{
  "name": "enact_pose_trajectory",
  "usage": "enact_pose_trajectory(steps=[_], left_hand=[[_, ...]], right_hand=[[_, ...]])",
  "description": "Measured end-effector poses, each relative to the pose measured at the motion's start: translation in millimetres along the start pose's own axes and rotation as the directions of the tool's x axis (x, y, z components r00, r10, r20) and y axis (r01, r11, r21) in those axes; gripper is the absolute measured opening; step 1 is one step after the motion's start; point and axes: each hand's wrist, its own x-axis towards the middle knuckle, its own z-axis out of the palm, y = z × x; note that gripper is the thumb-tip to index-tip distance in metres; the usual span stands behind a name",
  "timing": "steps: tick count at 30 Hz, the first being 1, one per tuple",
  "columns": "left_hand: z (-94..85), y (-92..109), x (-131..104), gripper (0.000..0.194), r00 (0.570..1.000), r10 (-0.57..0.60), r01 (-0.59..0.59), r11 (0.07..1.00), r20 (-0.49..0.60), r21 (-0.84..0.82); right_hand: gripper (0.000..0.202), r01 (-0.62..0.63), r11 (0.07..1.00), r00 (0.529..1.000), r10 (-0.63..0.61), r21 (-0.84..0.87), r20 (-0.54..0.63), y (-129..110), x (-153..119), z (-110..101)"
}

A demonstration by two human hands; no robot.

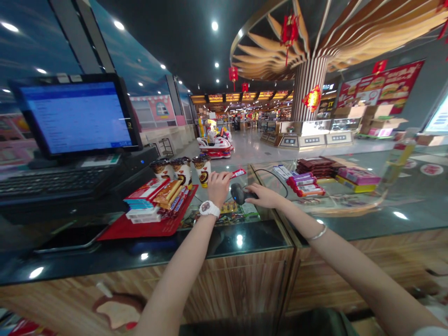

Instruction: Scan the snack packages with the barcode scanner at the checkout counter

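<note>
Two hands [218, 188] [265, 195], one bar [238, 173], one scanner [237, 193]

Display-case panel [289, 141]: "名烟". Lettering on monitor [79, 119], red wrapper [239, 173]: too small or blurred.

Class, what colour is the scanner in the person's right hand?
The scanner is black, with a small blue light; it shows in the head view.
</note>
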Motion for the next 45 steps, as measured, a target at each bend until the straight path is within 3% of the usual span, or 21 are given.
enact_pose_trajectory(steps=[5,9,15,24,33,38,45], left_hand=[[-2.5,4,1,0.027,0.999,0.031,-0.031,1.0,-0.008,0.001],[-6.4,10,1,0.027,0.999,0.041,-0.041,0.999,0.001,-0.013],[-12.0,18,2,0.028,0.995,0.096,-0.096,0.995,0.009,-0.022],[-16.7,29,2,0.029,0.977,0.213,-0.213,0.977,0.01,-0.021],[-25.4,38,12,0.034,0.951,0.308,-0.305,0.95,0.04,-0.069],[-18.4,65,23,0.036,0.912,0.409,-0.404,0.909,0.04,-0.104],[4.3,119,44,0.031,0.894,0.447,-0.443,0.883,-0.008,-0.153]], right_hand=[[0.041,-0.006,1.0,0.946,-0.002,-0.023,-0.324,-7,0,-15],[0.052,0.014,0.999,0.897,-0.03,-0.039,-0.441,-9,0,-20],[0.057,0.072,0.995,0.902,-0.096,-0.072,-0.42,-8,2,-18],[0.031,0.055,0.994,0.887,-0.093,-0.098,-0.452,-3,2,-20],[0.031,0.059,0.991,0.936,-0.098,-0.124,-0.339,-9,-12,-43],[0.028,0.016,0.988,0.931,-0.071,-0.154,-0.359,6,-44,-60],[0.024,-0.139,0.97,0.895,0.037,-0.198,-0.445,31,-90,-84]])
